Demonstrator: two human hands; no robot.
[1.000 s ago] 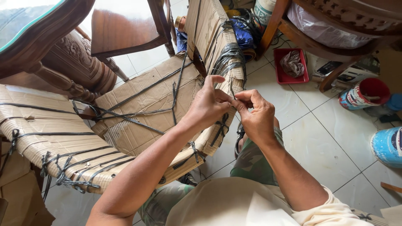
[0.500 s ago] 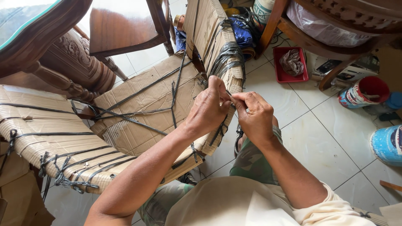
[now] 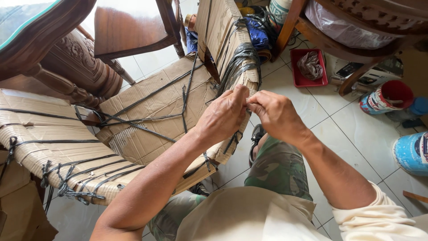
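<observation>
A piece of furniture wrapped in brown cardboard lies in front of me, tied all over with dark plastic strapping. My left hand and my right hand meet at the wrapped corner, fingertips pinched together on a strand of the dark strapping. A thick bundle of strapping loops around the cardboard just above my hands. The exact bit of strap between my fingers is hidden by them.
A carved wooden table and a wooden chair stand at the left and back. A red tray with a rag, a red-rimmed can and a blue bucket sit on the white tiled floor at right.
Both hands stay pinched on the strapping at the corner; they have shifted only slightly, the fingers working the strand.
</observation>
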